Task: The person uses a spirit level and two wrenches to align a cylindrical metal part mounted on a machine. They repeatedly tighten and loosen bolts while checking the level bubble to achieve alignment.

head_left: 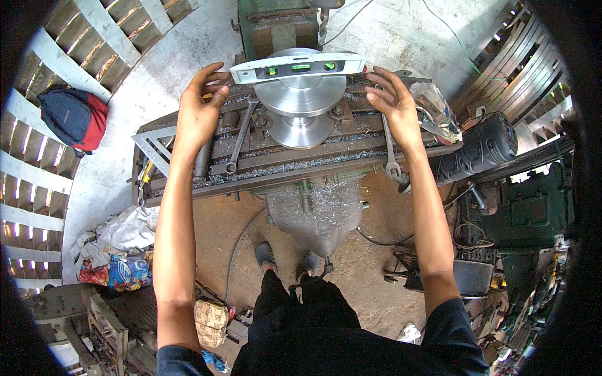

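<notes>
A white spirit level [299, 67] with green vials lies across the top of a shiny flanged metal workpiece [301, 99], tilted slightly in view. That spool-shaped piece stands on the slotted machine table [357, 152]. Beyond the level's left end my left hand [204, 106] is raised open, its fingers curved and holding nothing. My right hand [396, 109] is likewise open by the right end, with its fingertips close to it; whether they touch the level I cannot tell. Below the left hand lies a long wrench [242, 136], and an open-ended wrench [390, 147] is beside the right forearm.
Metal shavings cover the table. A drill bit [323, 26] hangs behind the level. At the table's left are a metal angle frame [153, 149] and a yellow-handled tool [147, 172]; a plastic bag [434, 103] is at its right end. Cables cross the floor.
</notes>
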### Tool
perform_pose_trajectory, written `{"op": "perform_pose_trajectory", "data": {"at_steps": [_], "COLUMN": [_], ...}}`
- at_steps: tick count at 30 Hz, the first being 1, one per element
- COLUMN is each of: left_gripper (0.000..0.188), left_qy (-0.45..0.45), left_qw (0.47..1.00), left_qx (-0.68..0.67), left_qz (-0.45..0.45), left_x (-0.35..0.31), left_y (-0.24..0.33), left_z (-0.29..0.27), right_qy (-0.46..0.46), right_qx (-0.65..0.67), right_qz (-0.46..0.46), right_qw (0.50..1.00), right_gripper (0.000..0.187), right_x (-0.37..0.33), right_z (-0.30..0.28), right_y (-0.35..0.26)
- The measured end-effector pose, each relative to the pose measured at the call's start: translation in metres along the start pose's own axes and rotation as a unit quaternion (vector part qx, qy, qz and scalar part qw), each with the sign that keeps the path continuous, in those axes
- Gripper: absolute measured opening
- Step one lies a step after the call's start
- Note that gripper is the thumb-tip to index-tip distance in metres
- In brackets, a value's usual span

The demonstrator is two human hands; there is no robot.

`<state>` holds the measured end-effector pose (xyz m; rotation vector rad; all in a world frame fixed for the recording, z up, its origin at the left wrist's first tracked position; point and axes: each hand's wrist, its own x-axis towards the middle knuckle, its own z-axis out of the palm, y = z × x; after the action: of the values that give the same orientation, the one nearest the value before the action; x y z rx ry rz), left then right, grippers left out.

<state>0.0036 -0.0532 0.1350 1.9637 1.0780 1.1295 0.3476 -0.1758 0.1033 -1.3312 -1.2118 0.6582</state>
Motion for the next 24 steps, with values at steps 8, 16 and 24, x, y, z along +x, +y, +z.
{"op": "perform_pose_trajectory", "data": {"at_steps": [8,16,24], "left_gripper": [0.045,0.049,0.052], "left_qy": [0.003,-0.002,-0.011], "left_qw": [1.0,1.0,0.998], "left_qx": [0.01,-0.008,0.049], "left_qz": [-0.006,0.003,0.039], "left_x": [0.001,0.001,-0.001], "left_y": [0.0,-0.004,-0.002], "left_z": [0.002,0.006,0.01], "right_qy": [-0.005,-0.011,-0.015], "right_qx": [0.001,0.008,0.01], "right_qz": [0.0,0.004,0.005], "right_qw": [1.0,1.0,1.0], "right_gripper": [0.056,0.055,0.055], "right_x": [0.002,0.004,0.006], "right_z": [0.002,0.001,0.0], "right_y": [0.002,0.001,0.003]}}
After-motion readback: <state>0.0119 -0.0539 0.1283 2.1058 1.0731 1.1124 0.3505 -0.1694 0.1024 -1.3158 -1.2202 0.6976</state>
